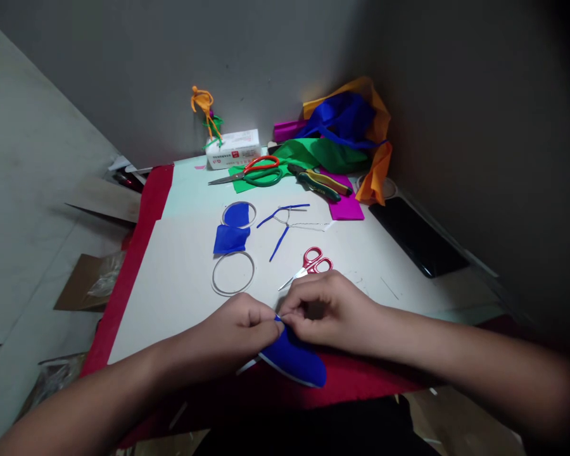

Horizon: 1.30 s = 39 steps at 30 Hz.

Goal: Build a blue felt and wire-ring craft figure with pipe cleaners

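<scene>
My left hand [254,324] pinches the upper end of a long rounded blue fabric piece [297,358] with a pale rim. Thumb and fingers of my right hand [320,310] are closed at that same end, the fingertips of both hands nearly touching. The rest of the piece hangs down over the table's red front edge. Small scissors with red handles [313,261] lie just beyond my right hand. A wire figure [287,223], partly wrapped in blue, lies farther back. Left of it are a ring with blue material [236,215], a blue scrap [231,239] and a bare ring [213,278].
At the back are a white box [237,152], an orange figure [202,104], large scissors [261,171], pliers [316,185] and heaped coloured cloth [337,123]. A black phone [418,237] lies at right. Grey walls border the back and right.
</scene>
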### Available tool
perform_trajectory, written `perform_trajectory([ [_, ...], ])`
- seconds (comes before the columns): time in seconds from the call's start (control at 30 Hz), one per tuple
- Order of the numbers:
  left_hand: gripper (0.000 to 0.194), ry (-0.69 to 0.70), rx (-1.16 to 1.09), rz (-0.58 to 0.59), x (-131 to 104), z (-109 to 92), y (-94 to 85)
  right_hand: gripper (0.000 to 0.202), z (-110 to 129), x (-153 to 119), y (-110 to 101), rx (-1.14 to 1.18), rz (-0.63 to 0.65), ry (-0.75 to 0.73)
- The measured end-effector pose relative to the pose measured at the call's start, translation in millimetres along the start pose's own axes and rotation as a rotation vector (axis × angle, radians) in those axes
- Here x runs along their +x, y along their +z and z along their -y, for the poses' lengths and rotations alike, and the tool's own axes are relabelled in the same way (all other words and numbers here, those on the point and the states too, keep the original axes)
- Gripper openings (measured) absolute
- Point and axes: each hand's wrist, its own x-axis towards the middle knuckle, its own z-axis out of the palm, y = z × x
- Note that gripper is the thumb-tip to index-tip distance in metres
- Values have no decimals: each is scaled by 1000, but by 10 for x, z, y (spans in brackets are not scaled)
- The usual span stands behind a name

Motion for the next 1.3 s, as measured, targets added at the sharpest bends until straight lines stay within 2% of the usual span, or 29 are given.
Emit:
perform_trajectory([
  [0.13, 32, -20, -7, -14, -29, 8, -2, 14, 7, 36, -43, 301, 76, 214],
  [0.27, 31, -24, -5, -26, -50, 0, -12, 16, 3, 47, -60, 421, 103, 296],
  [0.43, 33, -12, 7, -34, -32, 4, -13, 14, -15, 54, -20, 343, 66, 247],
  [0.6, 32, 34, 21, -57, 10, 29, 7, 12, -27, 25, 11, 15, -27, 12],
  [0.67, 32, 48, 34, -66, 17, 27, 18, 11, -26, 17, 16, -64, -53, -32],
  [0.77, 34, 42, 44, -82, 8, 6, 35, 10, -25, 21, 28, -2, -60, 15],
  [0.9, 33, 18, 29, -94, -18, -29, 53, 8, -30, 43, 45, 244, -49, 188],
  [1.0, 33, 45, 31, -112, -21, -34, 59, 7, -35, 58, 48, 347, -64, 264],
  [1.17, 34, 71, 19, -154, -18, -41, 57, 5, -37, 81, 22, 386, -163, 303],
  [1.3, 35, 105, -32, -271, -63, -93, 31, 3, -52, 101, -48, 407, -295, 293],
])
